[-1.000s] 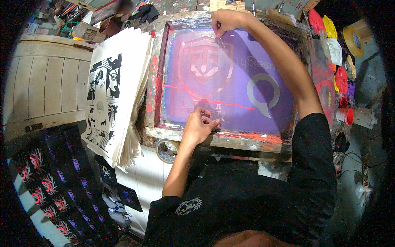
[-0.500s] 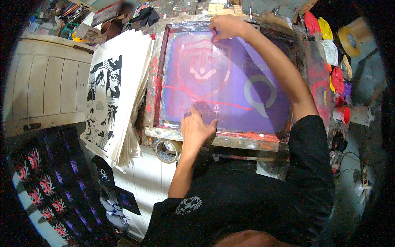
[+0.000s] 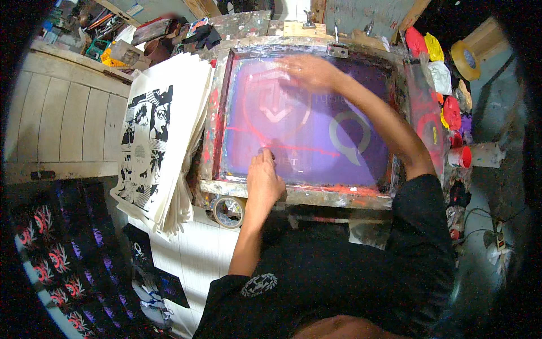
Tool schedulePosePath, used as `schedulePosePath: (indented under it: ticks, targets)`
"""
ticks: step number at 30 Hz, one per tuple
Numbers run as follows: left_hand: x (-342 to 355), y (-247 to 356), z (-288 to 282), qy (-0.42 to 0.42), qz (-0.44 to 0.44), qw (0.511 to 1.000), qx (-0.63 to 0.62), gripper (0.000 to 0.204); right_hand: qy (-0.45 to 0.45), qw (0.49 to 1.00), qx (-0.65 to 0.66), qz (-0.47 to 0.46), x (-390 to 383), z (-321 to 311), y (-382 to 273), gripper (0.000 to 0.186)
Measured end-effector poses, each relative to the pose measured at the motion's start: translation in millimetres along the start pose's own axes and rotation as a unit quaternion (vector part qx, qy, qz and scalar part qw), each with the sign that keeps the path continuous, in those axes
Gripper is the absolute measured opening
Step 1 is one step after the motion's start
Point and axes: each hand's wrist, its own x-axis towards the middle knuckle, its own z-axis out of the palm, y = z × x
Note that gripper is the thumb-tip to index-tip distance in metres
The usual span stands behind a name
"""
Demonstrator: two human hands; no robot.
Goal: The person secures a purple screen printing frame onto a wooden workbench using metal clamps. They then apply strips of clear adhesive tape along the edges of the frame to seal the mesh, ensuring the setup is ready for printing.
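Observation:
A wooden-framed screen [image 3: 302,188] lies before me, its purple mesh [image 3: 364,164] bearing a shield design, a ring-shaped mark and a red line. A paler translucent band covers the mesh's left part. My left hand [image 3: 265,178] touches the lower part of that band, index finger extended and thumb apart, with nothing visible in it. My right hand [image 3: 309,73] is over the upper left part of the mesh, smeared by motion; I cannot tell whether it holds anything.
Printed white sheets [image 3: 175,113] are stacked at left, above hanging dark printed fabric [image 3: 68,260]. A tape roll [image 3: 228,210] sits under the frame's lower edge. Colored bags [image 3: 435,48], a yellow tape roll [image 3: 466,59] and a red cup [image 3: 459,157] line the right.
My right hand has come down from the frame's upper edge onto the mesh and is now blurred. My left hand moved slightly left, its fingers changing from a pinch to an extended index.

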Motion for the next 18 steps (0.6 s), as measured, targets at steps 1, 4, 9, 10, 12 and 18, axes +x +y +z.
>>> schedulePosePath:
  ticks: [1,4,9,10,12,18]
  targets:
    - [-1,0,2,-0.004,0.076,0.997,-0.009,0.028,-0.017,0.999,0.029,-0.036,-11,5,-9,0.051]
    - [-9,7,13,-0.038,0.24,0.97,-0.011,0.015,-0.126,0.991,0.04,-0.005,-35,9,-18,0.056]
    - [-28,9,25,-0.093,0.258,0.962,-0.007,0.023,-0.128,0.987,0.062,0.078,-22,5,-7,0.056]
    - [-28,8,26,-0.101,0.26,0.96,-0.002,0.025,-0.118,0.987,0.05,0.094,-21,5,-2,0.057]
    - [-27,11,27,-0.084,0.257,0.962,-0.024,0.025,-0.105,0.987,0.034,0.12,-21,15,6,0.059]
    - [-79,-4,-49,0.053,0.224,0.968,-0.105,0.025,-0.049,0.979,-0.061,0.19,-11,-8,-85,0.055]
